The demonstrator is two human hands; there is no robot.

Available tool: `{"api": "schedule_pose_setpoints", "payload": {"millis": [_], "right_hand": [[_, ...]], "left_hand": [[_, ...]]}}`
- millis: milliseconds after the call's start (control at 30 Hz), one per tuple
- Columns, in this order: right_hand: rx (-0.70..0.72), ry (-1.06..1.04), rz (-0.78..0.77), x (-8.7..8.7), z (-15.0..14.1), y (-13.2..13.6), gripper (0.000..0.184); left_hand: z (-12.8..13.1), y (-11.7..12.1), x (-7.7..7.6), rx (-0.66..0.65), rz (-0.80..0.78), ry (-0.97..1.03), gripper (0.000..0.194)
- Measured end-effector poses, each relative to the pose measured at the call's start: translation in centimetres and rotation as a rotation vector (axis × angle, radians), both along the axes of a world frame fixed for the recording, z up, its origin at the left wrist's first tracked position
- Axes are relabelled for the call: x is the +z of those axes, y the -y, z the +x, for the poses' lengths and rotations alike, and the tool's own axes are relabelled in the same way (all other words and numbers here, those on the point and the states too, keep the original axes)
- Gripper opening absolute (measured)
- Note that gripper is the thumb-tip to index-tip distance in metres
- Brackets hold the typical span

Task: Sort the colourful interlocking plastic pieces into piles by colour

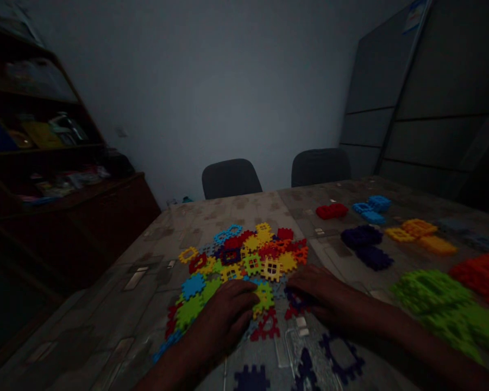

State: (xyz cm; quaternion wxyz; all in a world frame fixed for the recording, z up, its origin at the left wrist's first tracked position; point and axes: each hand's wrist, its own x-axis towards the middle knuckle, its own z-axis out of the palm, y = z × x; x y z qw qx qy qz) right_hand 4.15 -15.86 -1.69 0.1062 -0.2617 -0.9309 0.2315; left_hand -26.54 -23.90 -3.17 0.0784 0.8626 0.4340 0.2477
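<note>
A mixed pile of flat, notched plastic building pieces (232,256) in several colours lies on the table before me. My left hand (235,308) rests at the near side of the pile, fingers bent and apart, its fingertips against a yellow-green piece (264,297). At the pile's right edge, my right hand (318,288) curls over a dark purple piece (296,300), which it partly hides. Under and between the hands lies a red piece (268,326). Nearest to me are a solid dark purple piece (251,377), a purple frame piece (342,355) and another narrow purple one (305,372).
Sorted groups stand at the right: red (331,210), blue (372,208), dark purple (367,245), yellow-orange (421,235), green (440,304) and orange-red (483,277). Two chairs (231,179) stand behind the patterned table (118,309). A shelf unit (65,212) is at the left.
</note>
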Motion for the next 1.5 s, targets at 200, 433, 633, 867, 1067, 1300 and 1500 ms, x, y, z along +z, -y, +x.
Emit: {"api": "schedule_pose_setpoints", "payload": {"millis": [200,433,633,867,1067,1300,1500], "right_hand": [[-0.044,0.021,0.017,0.5,0.4,0.0,0.068],[-0.127,0.09,-0.081,3.5,2.3,2.3,0.071],[-0.099,0.23,-0.274,4.6,4.0,6.1,0.067],[-0.134,0.249,-0.259,3.4,4.8,7.0,0.08],[-0.173,0.246,-0.207,3.4,4.5,7.2,0.08],[-0.269,0.26,0.085,-1.6,5.4,7.8,0.082],[-0.308,0.266,0.152,-1.7,5.7,8.1,0.078]], "left_hand": [[0.1,0.0,0.2,0.005,-0.016,0.001,0.025],[-0.2,0.2,0.0,0.011,-0.022,-0.001,0.025],[-0.4,0.0,-0.5,0.017,-0.053,-0.017,0.026],[-0.4,0.2,-0.1,0.026,-0.036,-0.001,0.026],[-0.3,0.2,0.0,0.029,-0.04,-0.006,0.026],[-0.4,0.3,-0.1,0.025,-0.024,-0.032,0.027],[-0.5,0.2,-0.4,0.029,-0.055,-0.028,0.028]]}}
